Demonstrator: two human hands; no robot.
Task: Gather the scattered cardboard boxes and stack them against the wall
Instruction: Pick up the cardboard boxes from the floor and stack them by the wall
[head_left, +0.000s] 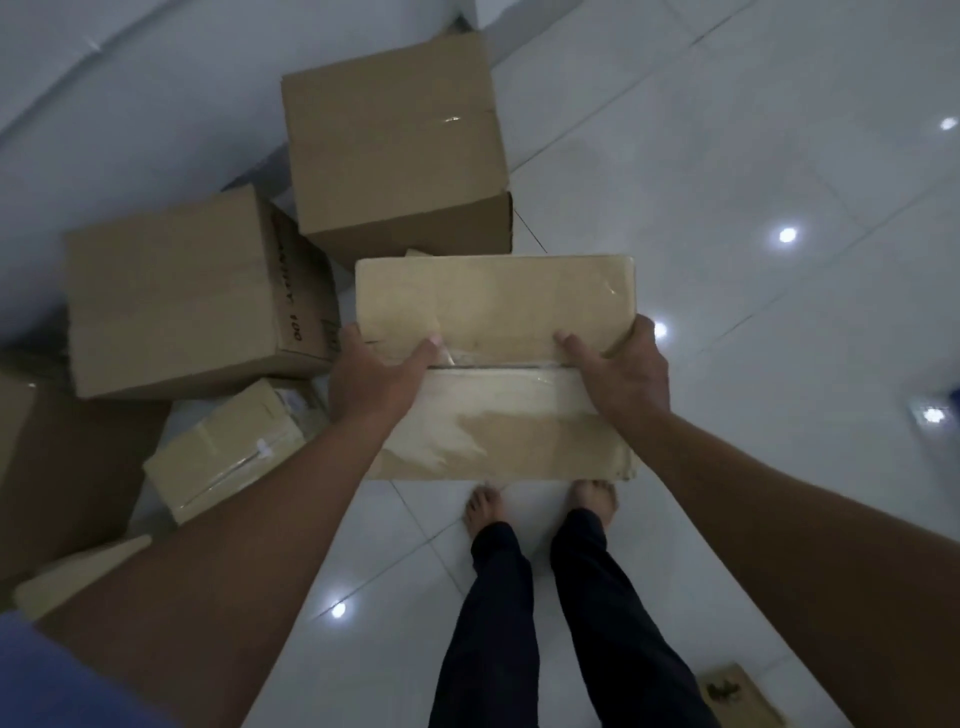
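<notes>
I hold a pale taped cardboard box (496, 312) in the air above my feet. My left hand (371, 376) grips its left side and my right hand (621, 364) grips its right side, thumbs on top. Ahead, a large brown box (395, 140) stands by the wall (130, 104). Left of it sits a second brown box (176, 301) with printed text on its side. A smaller taped box (228, 447) lies on the floor below that one. Another brown box (57, 467) is at the far left edge, partly cut off.
The floor is glossy white tile (753, 208) with light reflections, open to the right. A flat pale piece of cardboard (72, 577) lies under my left forearm. A small cardboard item (737, 696) lies at the bottom right. My bare feet (540, 504) stand under the held box.
</notes>
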